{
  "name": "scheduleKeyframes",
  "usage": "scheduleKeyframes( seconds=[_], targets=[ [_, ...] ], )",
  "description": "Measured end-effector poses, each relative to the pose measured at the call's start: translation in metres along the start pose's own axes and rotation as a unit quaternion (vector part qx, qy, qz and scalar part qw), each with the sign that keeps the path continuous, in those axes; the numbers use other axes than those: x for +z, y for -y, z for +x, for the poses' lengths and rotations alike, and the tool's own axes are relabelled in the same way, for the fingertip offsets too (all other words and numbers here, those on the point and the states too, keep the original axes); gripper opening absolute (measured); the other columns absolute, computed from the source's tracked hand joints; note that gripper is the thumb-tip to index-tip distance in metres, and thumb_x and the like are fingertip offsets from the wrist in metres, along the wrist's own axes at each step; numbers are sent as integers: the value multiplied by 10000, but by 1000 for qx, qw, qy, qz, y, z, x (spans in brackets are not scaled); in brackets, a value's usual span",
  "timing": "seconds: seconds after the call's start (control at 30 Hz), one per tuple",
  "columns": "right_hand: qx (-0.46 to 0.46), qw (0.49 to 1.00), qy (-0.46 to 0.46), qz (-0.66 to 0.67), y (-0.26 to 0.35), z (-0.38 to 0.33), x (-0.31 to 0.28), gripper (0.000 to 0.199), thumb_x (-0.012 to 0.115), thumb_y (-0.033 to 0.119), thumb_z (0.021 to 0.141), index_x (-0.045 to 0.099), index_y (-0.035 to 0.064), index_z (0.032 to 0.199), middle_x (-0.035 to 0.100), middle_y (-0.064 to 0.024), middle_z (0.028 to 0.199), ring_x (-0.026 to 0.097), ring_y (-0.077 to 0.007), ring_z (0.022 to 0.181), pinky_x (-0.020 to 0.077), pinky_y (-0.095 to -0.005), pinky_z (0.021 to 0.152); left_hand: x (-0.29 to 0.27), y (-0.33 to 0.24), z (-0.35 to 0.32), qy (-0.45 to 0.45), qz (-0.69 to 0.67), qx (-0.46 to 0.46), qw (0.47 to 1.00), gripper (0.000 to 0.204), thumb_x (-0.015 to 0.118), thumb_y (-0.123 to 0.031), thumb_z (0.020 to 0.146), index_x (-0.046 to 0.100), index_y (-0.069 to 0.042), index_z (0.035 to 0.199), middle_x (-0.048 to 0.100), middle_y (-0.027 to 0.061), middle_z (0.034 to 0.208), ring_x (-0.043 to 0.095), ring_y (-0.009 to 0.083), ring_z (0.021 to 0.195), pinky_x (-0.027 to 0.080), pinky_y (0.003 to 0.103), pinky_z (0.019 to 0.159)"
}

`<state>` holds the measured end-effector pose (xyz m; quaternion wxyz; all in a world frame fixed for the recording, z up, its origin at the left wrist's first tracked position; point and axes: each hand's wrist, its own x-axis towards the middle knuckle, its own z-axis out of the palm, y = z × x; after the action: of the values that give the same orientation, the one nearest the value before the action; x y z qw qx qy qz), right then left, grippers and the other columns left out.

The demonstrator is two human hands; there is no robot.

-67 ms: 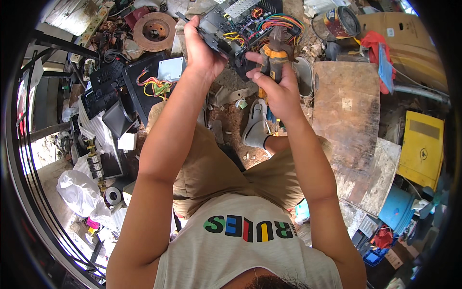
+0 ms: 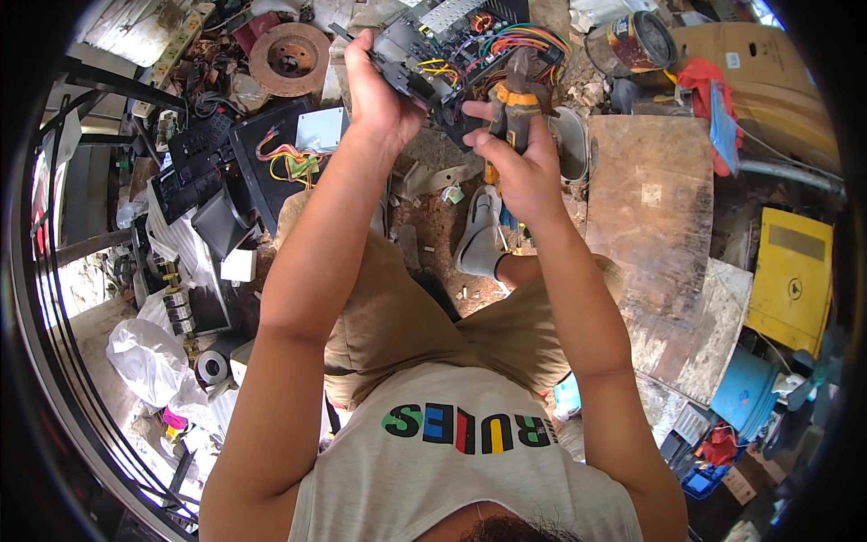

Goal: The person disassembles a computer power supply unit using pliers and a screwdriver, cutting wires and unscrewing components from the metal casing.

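Landmark for all places: one brown board (image 2: pixel 650 208), lying flat on the person's right. Two bare hands counted, both left of the board and beyond its far edge or level with its far part. Left hand (image 2: pixel 384 99), the farther of the two from the board, grasped the black edge plate of one opened circuit unit (image 2: pixel 444 77); thumb lay along the plate, the other fingers mostly hidden beneath. The unit sat left of the board and past its far edge, with one copper coil (image 2: pixel 483 23) and one bundle of coloured wires (image 2: pixel 533 41) on the side toward the board. Right hand (image 2: pixel 526 167), nearer the board, grasped one pair of orange-and-black pliers (image 2: pixel 517 99), head pointing away from the body; index finger stretched toward the unit, contact impossible to tell. One grey pail (image 2: pixel 573 135) stood just beside the board's left edge; one dark bucket (image 2: pixel 632 43) lay tilted beyond its far edge. Well left of the board: one rusty disc (image 2: pixel 289 60) and one white metal box (image 2: pixel 322 129), coloured leads spilling from it. Right of the board: one yellow panel (image 2: pixel 790 280); toward the body and right, one blue bucket (image 2: pixel 745 390). Past the board's far right corner, one red bag (image 2: pixel 700 86) and one large carton (image 2: pixel 768 77). One grey shoe (image 2: pixel 479 235) showed clearly, left of the board
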<state>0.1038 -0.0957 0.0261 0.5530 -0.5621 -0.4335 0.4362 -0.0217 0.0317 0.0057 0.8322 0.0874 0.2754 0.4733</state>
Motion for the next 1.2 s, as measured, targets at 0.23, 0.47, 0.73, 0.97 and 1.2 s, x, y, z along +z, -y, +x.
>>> scheduleKeyframes(
  seconds=[0.23, 0.47, 0.73, 0.97, 1.2],
  targets=[
    [135, 990, -5, 46, 21, -5, -3, 357, 580, 89, 915, 548, 17, 1262, 651, -73, 1007, 628, -145, 877, 523, -309, 782, -1, 0, 2, 9, -6, 18, 1000, 647, 362, -575, 922, 575, -77, 1276, 622, 123, 1266, 574, 299, 1176, 441, 489, 1018],
    [62, 997, 21, -36, 12, -13, -15, 313, 608, 88, 876, 613, 34, 1184, 591, 1, 900, 517, -63, 739, 417, -224, 658, -9, 8, 0, 86, 26, 150, 985, 521, 530, -478, 866, 604, -82, 1197, 662, 92, 1149, 641, 293, 1037, 507, 464, 948],
    [27, 997, 65, 9, 36, 0, -13, 403, 630, 84, 856, 602, 20, 1252, 588, 44, 908, 500, -40, 784, 412, -217, 714, -17, 11, -5, 153, 57, 202, 966, 538, 613, -375, 853, 463, -108, 1294, 607, 75, 1173, 626, 262, 1075, 530, 435, 941],
    [112, 989, 95, 10, 19, 18, -11, 216, 666, 146, 833, 607, 35, 1008, 615, -2, 870, 556, -97, 781, 454, -269, 730, -18, 16, 0, 154, 64, 234, 958, 408, 616, -426, 866, 607, -115, 1130, 663, 43, 1059, 644, 232, 993, 522, 415, 907],
    [132, 983, 128, 32, 29, 27, -8, 282, 653, 139, 832, 608, -1, 1073, 604, -21, 863, 556, -115, 770, 451, -271, 698, -22, 17, 4, 156, 70, 240, 955, 443, 628, -452, 856, 615, -102, 1127, 666, 54, 1064, 654, 245, 968, 531, 417, 882]
  ],
)
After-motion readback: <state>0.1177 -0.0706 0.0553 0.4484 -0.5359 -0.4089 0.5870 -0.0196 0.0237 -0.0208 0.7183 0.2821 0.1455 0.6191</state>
